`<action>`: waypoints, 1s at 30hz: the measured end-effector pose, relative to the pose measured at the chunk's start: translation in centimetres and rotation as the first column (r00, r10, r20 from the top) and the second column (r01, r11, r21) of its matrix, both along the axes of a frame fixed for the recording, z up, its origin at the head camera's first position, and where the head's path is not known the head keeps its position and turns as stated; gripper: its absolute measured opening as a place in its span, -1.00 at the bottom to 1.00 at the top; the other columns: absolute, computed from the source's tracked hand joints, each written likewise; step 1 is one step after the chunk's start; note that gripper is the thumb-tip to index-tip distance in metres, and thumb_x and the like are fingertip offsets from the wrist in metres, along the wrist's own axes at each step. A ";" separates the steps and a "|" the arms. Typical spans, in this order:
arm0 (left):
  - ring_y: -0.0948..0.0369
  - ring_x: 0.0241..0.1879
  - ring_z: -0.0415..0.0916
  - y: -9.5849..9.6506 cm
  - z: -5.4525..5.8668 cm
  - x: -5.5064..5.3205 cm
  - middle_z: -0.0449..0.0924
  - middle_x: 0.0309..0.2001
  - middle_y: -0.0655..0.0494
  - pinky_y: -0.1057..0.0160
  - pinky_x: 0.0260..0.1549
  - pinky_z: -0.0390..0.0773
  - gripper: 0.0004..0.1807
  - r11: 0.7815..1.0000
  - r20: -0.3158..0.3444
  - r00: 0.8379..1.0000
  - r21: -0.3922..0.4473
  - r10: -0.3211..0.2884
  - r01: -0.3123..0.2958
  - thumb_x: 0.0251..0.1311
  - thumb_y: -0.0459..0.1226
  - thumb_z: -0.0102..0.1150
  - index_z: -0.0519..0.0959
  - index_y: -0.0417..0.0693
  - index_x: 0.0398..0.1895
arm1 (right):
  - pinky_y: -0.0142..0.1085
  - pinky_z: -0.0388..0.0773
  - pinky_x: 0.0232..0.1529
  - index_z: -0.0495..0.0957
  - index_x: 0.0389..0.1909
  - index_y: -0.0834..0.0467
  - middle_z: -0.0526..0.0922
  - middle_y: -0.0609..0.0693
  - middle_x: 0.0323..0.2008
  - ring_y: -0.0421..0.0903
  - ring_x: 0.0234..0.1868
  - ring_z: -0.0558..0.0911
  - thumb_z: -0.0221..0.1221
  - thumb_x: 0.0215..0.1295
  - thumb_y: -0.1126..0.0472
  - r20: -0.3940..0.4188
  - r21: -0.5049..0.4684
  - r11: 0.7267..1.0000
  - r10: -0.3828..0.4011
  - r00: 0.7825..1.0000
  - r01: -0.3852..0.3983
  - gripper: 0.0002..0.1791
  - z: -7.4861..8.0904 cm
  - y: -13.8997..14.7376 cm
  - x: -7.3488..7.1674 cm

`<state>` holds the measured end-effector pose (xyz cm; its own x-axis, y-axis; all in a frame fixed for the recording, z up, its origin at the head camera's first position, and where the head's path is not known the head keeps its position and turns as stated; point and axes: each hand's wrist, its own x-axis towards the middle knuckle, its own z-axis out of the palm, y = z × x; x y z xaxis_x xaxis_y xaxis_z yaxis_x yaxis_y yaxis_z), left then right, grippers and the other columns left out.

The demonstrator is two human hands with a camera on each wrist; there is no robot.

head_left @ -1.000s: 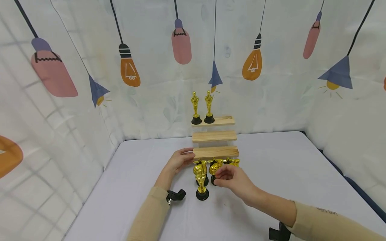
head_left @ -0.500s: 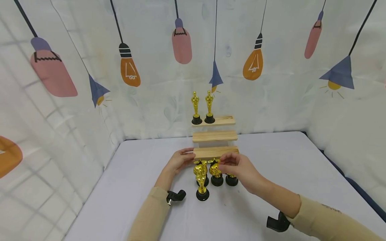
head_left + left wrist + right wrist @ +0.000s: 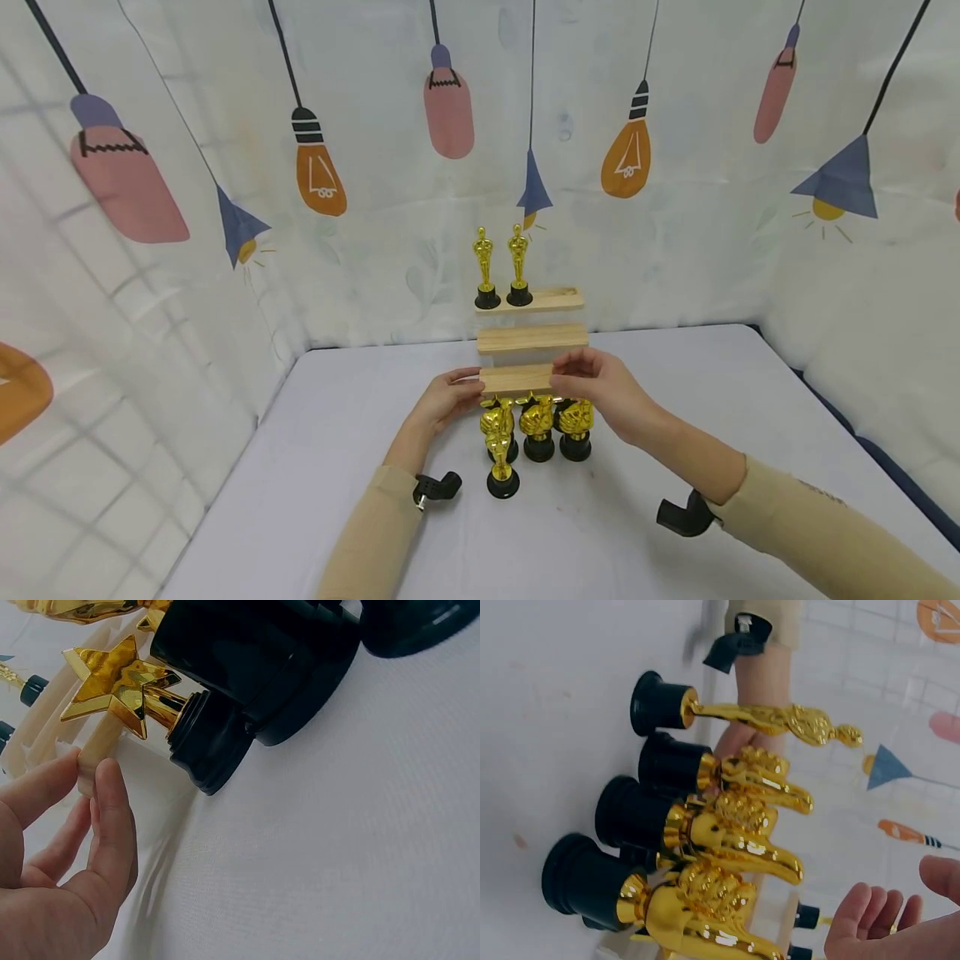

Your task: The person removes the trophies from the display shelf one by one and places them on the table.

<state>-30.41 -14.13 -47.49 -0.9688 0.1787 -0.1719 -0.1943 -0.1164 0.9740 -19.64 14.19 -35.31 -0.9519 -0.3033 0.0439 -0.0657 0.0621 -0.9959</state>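
Right hand [image 3: 606,390] has been moved back from the trophies [image 3: 536,419] to near the right end of the lowest board [image 3: 515,380] — thumb and fingers apart. The board's left end is pinched by the left hand [image 3: 444,402]; the trophies are stood upright before it on the table [image 3: 675,417].

Gold and black against white

In the head view, the statuettes [image 3: 518,262] near twelve o'clock and trophies [image 3: 537,418] towards five are gold over black; the shelf [image 3: 532,339] at four is pale tan with streaked grain; the tablecloth [image 3: 675,383] is lilac-white; the white backdrop [image 3: 675,267] bears a pink-and-purple lamp [image 3: 449,108] near twelve, an orange bulb [image 3: 321,179] with black stripes towards ten, a blue-and-yellow shade [image 3: 534,190] at one and a grey grid [image 3: 112,417] between eight and nine; the left sleeve [image 3: 371,537] at seven is beige; the right sleeve [image 3: 817,521] at four is beige with dark lettering.
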 end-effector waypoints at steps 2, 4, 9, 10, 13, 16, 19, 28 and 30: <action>0.11 -0.10 0.67 0.0 0.0 0.0 0.60 0.11 -0.29 0.25 -0.12 0.70 -0.47 1.000 -0.007 1.000 0.001 0.000 0.000 0.34 -0.49 0.26 0.43 -0.38 0.36 | -0.32 0.61 -0.03 0.45 0.09 0.35 0.58 0.11 -0.06 -0.05 -0.09 0.57 0.27 0.43 0.28 -0.008 0.005 1.000 0.010 1.000 -0.009 -0.66 0.1 0.2 -0.5; 0.11 -0.10 0.67 0.0 -0.1 -0.1 0.59 0.12 -0.30 0.25 -0.12 0.70 -0.47 1.000 -0.014 1.000 0.000 -0.001 0.001 0.34 -0.49 0.25 0.43 -0.39 0.36 | -0.29 0.61 0.01 0.44 0.11 0.36 0.57 0.13 -0.04 -0.06 -0.09 0.56 0.25 0.45 0.27 -0.014 0.005 1.000 0.025 1.000 -0.024 -0.65 0.3 0.3 -1.1; 0.10 -0.10 0.67 -0.1 -0.1 -0.1 0.59 0.13 -0.29 0.24 -0.11 0.70 -0.47 1.000 -0.010 1.000 0.003 -0.005 0.005 0.34 -0.48 0.26 0.43 -0.38 0.36 | -0.08 0.56 0.21 0.41 0.16 0.37 0.51 0.22 0.07 -0.05 -0.01 0.57 0.21 0.49 0.28 0.000 0.005 0.999 0.039 0.999 -0.039 -0.64 0.6 0.5 -2.4; 0.10 -0.10 0.67 -0.1 -0.2 -0.1 0.59 0.13 -0.29 0.24 -0.12 0.70 -0.47 1.000 -0.010 1.000 0.002 -0.006 0.006 0.35 -0.48 0.25 0.43 -0.38 0.36 | -0.04 0.54 0.23 0.41 0.17 0.38 0.50 0.24 0.09 -0.04 0.01 0.56 0.20 0.49 0.29 0.005 0.004 0.999 0.040 0.999 -0.040 -0.64 0.7 0.6 -2.7; 0.10 -0.11 0.67 -0.1 -0.2 -0.1 0.59 0.12 -0.29 0.24 -0.12 0.70 -0.47 1.000 -0.007 1.000 0.003 -0.009 0.009 0.35 -0.48 0.25 0.43 -0.38 0.37 | -0.01 0.51 0.27 0.37 0.22 0.39 0.44 0.30 0.19 0.00 0.07 0.55 0.18 0.49 0.30 0.022 -0.001 0.999 0.045 0.999 -0.045 -0.60 0.9 0.6 -3.5; 0.10 -0.12 0.67 -0.1 -0.2 -0.1 0.59 0.11 -0.29 0.24 -0.13 0.71 -0.47 1.000 -0.011 1.000 -0.001 -0.007 0.007 0.35 -0.48 0.25 0.42 -0.38 0.37 | -0.03 0.50 0.29 0.35 0.26 0.40 0.41 0.29 0.22 0.05 0.14 0.53 0.18 0.50 0.30 0.026 0.002 0.999 0.054 0.998 -0.054 -0.56 1.1 0.6 -4.4; 0.10 -0.12 0.67 -0.1 -0.2 -0.1 0.59 0.11 -0.28 0.24 -0.13 0.71 -0.46 1.000 -0.010 1.000 0.000 -0.003 0.003 0.34 -0.48 0.26 0.43 -0.38 0.36 | -0.01 0.47 0.31 0.34 0.27 0.40 0.43 0.24 0.20 0.14 0.20 0.49 0.17 0.50 0.29 0.027 0.001 0.998 0.056 0.998 -0.056 -0.56 1.3 0.7 -5.2; 0.11 -0.10 0.67 0.0 -0.2 -0.1 0.60 0.11 -0.26 0.25 -0.11 0.70 -0.46 1.000 0.000 1.000 0.000 0.004 -0.004 0.33 -0.48 0.28 0.44 -0.36 0.36 | -0.01 0.43 0.34 0.26 0.34 0.44 0.37 0.29 0.24 0.34 0.33 0.34 0.12 0.55 0.30 0.043 -0.010 0.999 0.054 0.998 -0.053 -0.51 2.0 0.7 -7.4; 0.11 -0.11 0.67 0.0 -0.2 -0.1 0.60 0.11 -0.27 0.25 -0.12 0.70 -0.47 1.000 -0.002 1.000 0.000 0.006 -0.006 0.33 -0.48 0.28 0.44 -0.36 0.36 | -0.01 0.43 0.35 0.26 0.34 0.44 0.35 0.32 0.27 0.35 0.34 0.33 0.12 0.55 0.29 0.050 -0.005 0.999 0.045 0.998 -0.045 -0.51 2.1 0.8 -7.9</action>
<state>-30.51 -14.15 -47.68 -0.9702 0.1727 -0.1699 -0.1915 -0.1171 0.9745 -27.50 14.97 -33.26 -0.9383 -0.3459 -0.0022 -0.0184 0.0563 -0.9982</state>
